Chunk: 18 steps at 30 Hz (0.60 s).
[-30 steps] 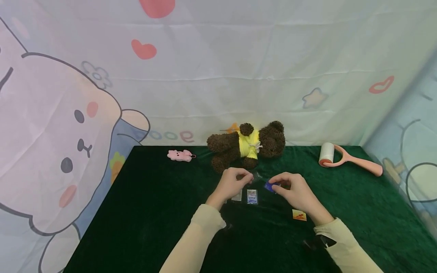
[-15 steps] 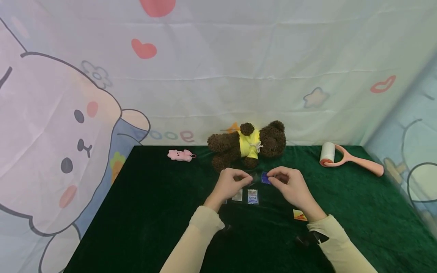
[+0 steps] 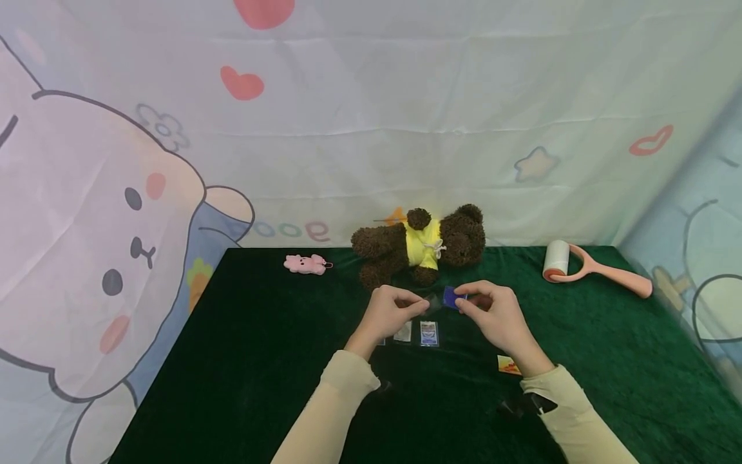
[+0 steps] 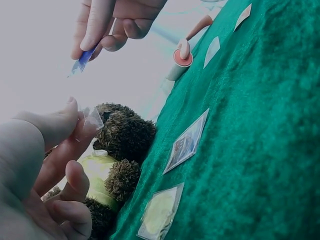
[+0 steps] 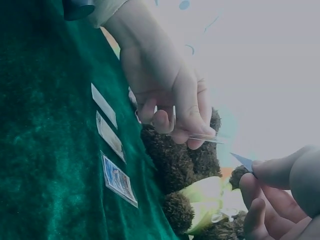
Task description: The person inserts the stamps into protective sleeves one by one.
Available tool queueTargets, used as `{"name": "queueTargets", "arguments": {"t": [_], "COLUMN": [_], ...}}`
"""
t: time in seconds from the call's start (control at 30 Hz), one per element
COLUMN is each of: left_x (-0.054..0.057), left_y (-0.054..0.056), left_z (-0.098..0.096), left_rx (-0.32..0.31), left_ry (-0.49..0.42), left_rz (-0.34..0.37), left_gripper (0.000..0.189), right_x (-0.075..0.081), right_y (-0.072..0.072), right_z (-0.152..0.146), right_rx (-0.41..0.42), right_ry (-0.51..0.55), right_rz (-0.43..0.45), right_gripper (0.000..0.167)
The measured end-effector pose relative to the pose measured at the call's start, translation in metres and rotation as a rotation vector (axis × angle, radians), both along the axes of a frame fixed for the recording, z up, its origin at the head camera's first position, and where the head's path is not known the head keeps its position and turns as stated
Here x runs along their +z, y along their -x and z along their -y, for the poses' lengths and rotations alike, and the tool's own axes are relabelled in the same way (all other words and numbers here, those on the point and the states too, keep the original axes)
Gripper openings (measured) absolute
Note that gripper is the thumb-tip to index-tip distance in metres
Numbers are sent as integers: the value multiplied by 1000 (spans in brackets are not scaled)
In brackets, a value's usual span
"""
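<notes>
My left hand (image 3: 388, 316) pinches a small clear plastic sleeve (image 4: 92, 119) between thumb and forefinger. Opposite it, my right hand (image 3: 494, 316) pinches a small blue card (image 3: 452, 297) by its edge. In the right wrist view, the card's pointed corner sits close to the sleeve's edge, with a narrow gap between them. Below the hands on the green cloth lies a sleeved blue-and-white card (image 3: 429, 334). Beside it is a pale sleeved card (image 3: 402, 332); a third (image 5: 104, 106) is mostly hidden by my left wrist in the head view.
A brown teddy bear (image 3: 462, 243) in a yellow top lies just behind the hands. A pink plush charm (image 3: 305, 264) is at the back left, a lint roller (image 3: 616, 276) at the back right. Near my right wrist lies a yellow-orange card (image 3: 508, 365) on the green cloth (image 3: 243, 361).
My right hand has moved slightly back and left, bringing the blue card up nearer the sleeve and tilting it. The left hand stays nearly still.
</notes>
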<state>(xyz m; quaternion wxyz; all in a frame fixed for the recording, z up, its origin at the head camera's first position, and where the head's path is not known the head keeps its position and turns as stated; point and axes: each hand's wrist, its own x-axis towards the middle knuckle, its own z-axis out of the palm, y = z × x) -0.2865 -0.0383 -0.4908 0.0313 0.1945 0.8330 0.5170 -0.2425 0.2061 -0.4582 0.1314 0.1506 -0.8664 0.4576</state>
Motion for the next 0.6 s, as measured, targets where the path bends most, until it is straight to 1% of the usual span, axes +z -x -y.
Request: {"name": "queueTargets", "arguments": {"t": [0.13,0.33,0.6], "left_x": [1,2,-2], "left_y": [-1,-2,0], "left_z": [0,-1,-2], "left_rx": [9,10,-25], "left_ry": [1,-16,-29], "left_rz": [6,-20,-33], "left_gripper": [20,22,20], "right_x": [2,5,6], "right_y": [-2,-3,-4], "right_z": [-1,-2,-3], "right_rx": [-6,-9,14], "right_ry": [-8,6,-2], "right_rz": [-19,-61,-60], "right_gripper": [18,19,19]}}
